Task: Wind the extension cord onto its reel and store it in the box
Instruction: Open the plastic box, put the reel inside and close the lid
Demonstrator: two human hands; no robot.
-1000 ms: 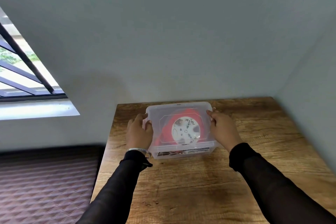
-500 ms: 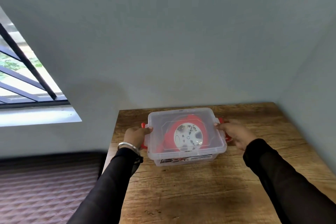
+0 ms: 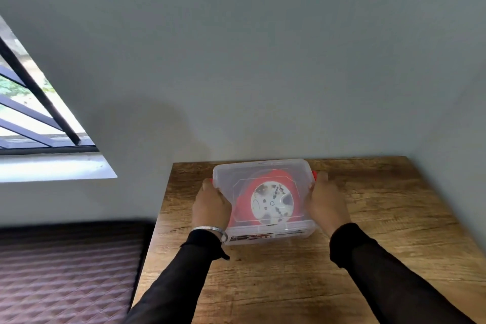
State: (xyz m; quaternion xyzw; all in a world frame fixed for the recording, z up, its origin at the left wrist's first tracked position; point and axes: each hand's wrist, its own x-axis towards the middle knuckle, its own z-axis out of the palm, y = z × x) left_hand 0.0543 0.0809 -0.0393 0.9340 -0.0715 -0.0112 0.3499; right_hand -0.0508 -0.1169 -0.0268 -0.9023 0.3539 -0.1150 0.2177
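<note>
A clear plastic box [image 3: 263, 238] with its clear lid [image 3: 260, 169] on stands on the wooden table [image 3: 381, 218], close to the wall. Through the lid I see the red cord reel [image 3: 271, 204] with its white round face lying flat inside. My left hand [image 3: 210, 206] presses against the box's left side, over the red latch there. My right hand [image 3: 324, 202] presses against the right side, where a bit of red latch [image 3: 314, 175] shows above the fingers. Both hands grip the box. The cord itself is hidden under the reel's shape.
A grey wall rises right behind the table and another closes in on the right. A barred window [image 3: 31, 118] with a pale sill is at the left. Left of the table, lower down, lies a quilted maroon surface [image 3: 60, 276].
Both hands moved from the lid's top edges down to the red latches at the sides, then folded up against the box's sides. The box stayed in place.
</note>
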